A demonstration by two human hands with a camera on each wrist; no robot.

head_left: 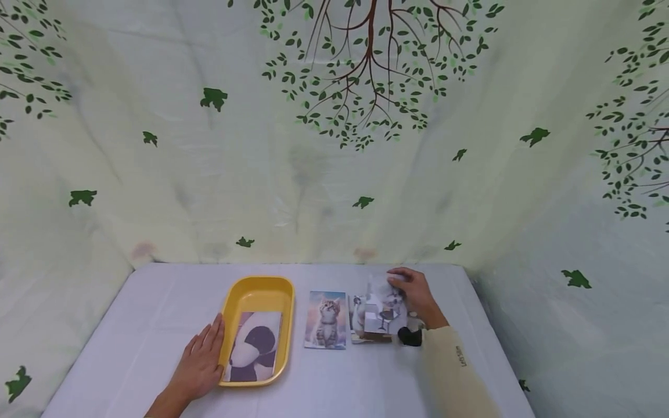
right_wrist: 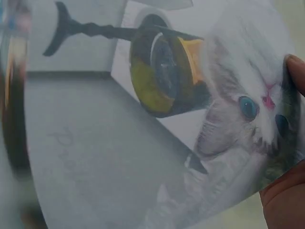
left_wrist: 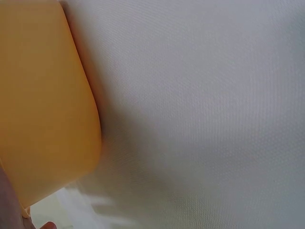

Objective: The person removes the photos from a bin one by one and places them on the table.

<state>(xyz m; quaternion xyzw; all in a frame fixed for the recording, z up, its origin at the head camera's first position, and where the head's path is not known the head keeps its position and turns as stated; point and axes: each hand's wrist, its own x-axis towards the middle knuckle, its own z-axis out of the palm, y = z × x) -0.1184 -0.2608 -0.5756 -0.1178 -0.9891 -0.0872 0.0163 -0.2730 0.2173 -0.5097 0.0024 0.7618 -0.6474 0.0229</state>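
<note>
My right hand (head_left: 418, 293) pinches the upper edge of a picture card (head_left: 384, 320), with thumb and finger on its two faces. In the right wrist view this card (right_wrist: 95, 143) shows a white blue-eyed kitten and a goblet-like shape. It overlaps other picture cards (head_left: 358, 316) on the table, largely hiding them. My left hand (head_left: 198, 360) lies along the left side of a yellow tray (head_left: 261, 296), its fingers straight against the rim. Inside the tray's near part lies a card (head_left: 255, 348) with large black and white patches.
A card with a striped kitten (head_left: 326, 319) lies between the tray and the other cards. White cloth (head_left: 324, 383) covers the table. Behind it hangs a pale curtain (head_left: 292, 191) printed with leaves and branches. A black device (head_left: 410, 337) sits at the right wrist.
</note>
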